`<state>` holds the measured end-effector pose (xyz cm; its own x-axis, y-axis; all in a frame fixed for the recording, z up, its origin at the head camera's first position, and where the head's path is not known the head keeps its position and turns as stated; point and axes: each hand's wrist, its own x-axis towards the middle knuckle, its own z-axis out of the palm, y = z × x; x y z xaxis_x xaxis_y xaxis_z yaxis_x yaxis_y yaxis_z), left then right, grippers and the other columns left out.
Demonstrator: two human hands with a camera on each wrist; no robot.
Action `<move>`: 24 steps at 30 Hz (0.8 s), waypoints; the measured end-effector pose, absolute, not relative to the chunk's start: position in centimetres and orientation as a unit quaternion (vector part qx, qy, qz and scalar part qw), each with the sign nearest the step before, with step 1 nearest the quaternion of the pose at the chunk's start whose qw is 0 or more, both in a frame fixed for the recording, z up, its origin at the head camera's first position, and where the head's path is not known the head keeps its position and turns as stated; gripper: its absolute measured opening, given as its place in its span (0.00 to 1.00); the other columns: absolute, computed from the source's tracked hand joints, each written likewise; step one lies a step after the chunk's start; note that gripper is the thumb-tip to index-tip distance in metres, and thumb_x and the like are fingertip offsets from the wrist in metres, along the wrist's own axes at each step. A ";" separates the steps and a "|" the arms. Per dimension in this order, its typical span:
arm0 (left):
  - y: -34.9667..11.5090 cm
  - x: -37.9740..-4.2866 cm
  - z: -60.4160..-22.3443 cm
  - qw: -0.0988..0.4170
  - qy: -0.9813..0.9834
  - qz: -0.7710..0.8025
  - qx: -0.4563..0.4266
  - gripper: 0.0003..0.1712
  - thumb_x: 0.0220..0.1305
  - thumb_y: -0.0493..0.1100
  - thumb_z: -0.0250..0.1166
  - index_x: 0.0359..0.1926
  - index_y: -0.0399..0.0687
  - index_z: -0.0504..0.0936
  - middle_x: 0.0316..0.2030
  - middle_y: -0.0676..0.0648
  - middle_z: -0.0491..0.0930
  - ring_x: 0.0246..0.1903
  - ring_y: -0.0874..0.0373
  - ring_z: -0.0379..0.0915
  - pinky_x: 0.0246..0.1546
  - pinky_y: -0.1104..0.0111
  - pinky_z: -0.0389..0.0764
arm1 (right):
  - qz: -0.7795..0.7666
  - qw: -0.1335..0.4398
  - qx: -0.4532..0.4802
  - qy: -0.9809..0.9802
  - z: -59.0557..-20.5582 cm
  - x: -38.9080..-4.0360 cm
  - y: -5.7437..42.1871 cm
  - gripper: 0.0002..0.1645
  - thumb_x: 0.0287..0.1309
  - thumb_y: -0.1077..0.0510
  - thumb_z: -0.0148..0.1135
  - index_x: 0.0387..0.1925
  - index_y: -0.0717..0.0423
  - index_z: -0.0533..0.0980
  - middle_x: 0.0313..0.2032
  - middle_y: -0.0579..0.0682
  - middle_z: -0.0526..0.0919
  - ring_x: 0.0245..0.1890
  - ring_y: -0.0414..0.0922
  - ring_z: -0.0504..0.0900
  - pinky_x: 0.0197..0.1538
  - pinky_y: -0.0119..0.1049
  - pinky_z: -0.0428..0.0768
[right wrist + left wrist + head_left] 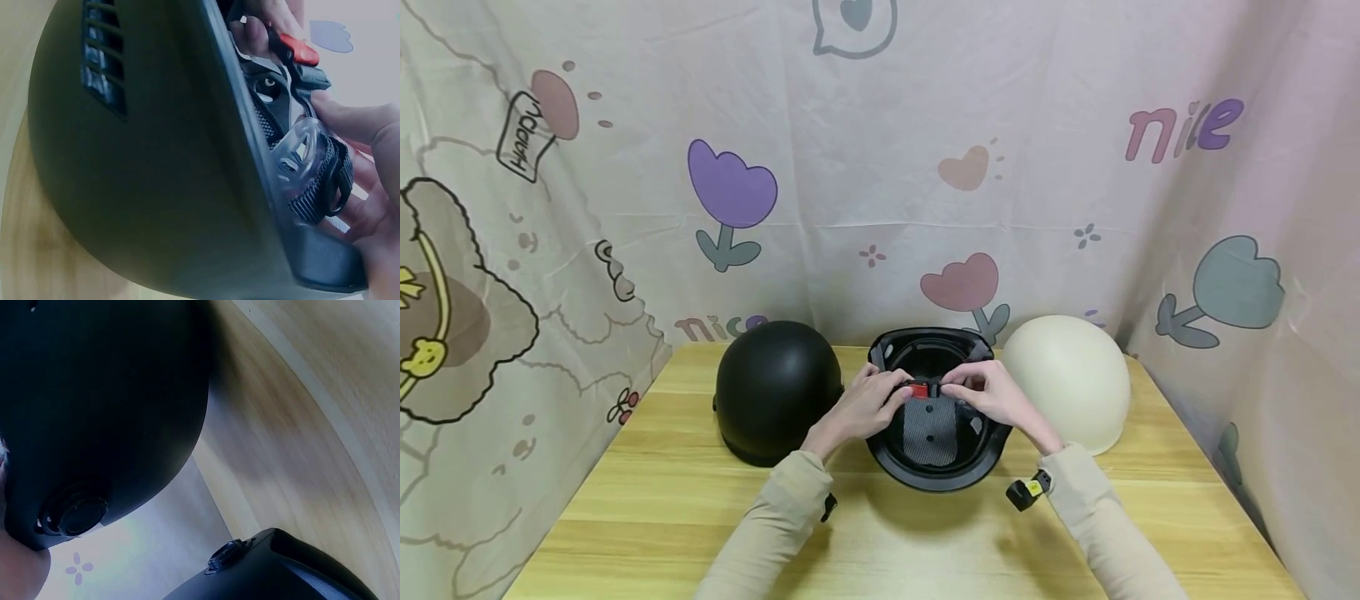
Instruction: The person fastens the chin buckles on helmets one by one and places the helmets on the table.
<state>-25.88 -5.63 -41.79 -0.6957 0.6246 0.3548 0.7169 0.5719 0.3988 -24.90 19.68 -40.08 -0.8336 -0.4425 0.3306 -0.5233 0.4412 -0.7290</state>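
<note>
Black and hard-shelled, an upturned helmet [936, 481] sits near the middle of the far edge of the tabletop [647, 508], fingers of a person's left hand [870, 402] gripping its red buckle [919, 390] and those of the right hand [990, 392] pinching the strap [311, 77]. It looks light, stiff and smooth, its rounded crown likely to rock; the rim should give the surest hold. Flanking it are a black helmet [778, 392], toward the far left corner, and a cream helmet [1067, 379], toward the far right. "Nice" appears on the backdrop [865, 125]; no brand is legible.
</note>
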 end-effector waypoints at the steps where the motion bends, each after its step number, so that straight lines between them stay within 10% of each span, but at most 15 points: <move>1: -5.6 -25.8 -41.8 0.087 -0.884 -0.261 -0.377 0.13 0.78 0.48 0.52 0.49 0.48 0.80 0.38 0.50 0.85 0.40 0.55 0.77 0.53 0.58 0.65 | 0.446 0.043 0.286 -0.847 -40.1 -24.9 19.7 0.04 0.62 0.61 0.68 0.37 0.57 0.87 0.27 0.61 0.85 0.21 0.31 0.74 0.26 0.27 0.75; 24: -5.3 -25.6 -41.3 0.108 -0.892 -0.280 -0.338 0.17 0.79 0.49 0.50 0.51 0.46 0.82 0.57 0.44 0.79 0.63 0.47 0.67 0.71 0.47 0.63 | 0.407 0.071 0.322 -0.852 -40.4 -24.8 20.7 0.18 0.51 0.60 0.77 0.45 0.58 0.85 0.29 0.48 0.84 0.32 0.40 0.78 0.39 0.33 0.78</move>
